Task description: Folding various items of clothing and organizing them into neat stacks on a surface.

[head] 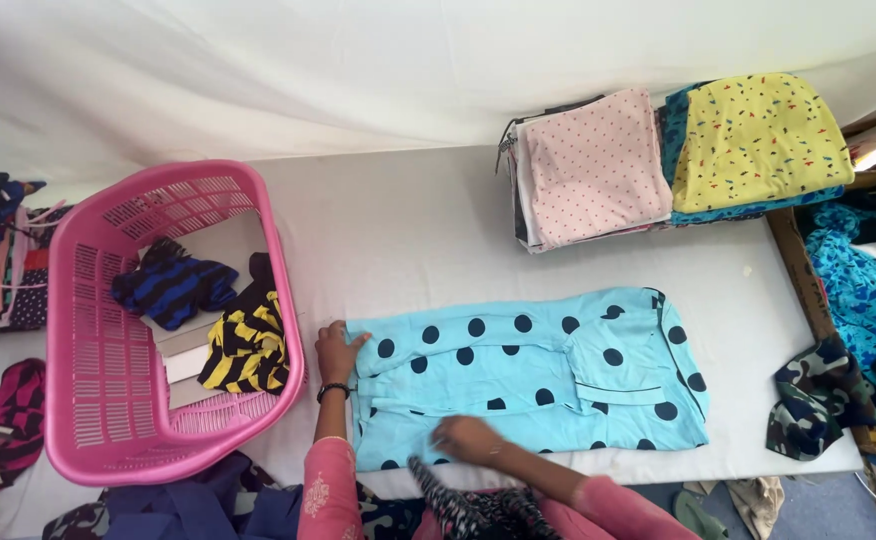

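My left hand (339, 352) lies flat and unclenched, pinning the left edge of the light blue garment (528, 375), soft cloth with dark round dots, spread across the white table (398, 230). My right hand (466, 437), a little blurred, presses open-palmed on its near edge, gripping nothing. Just left sits a pink slotted plastic basket (98, 380) holding a striped yellow-and-black garment (248, 348).
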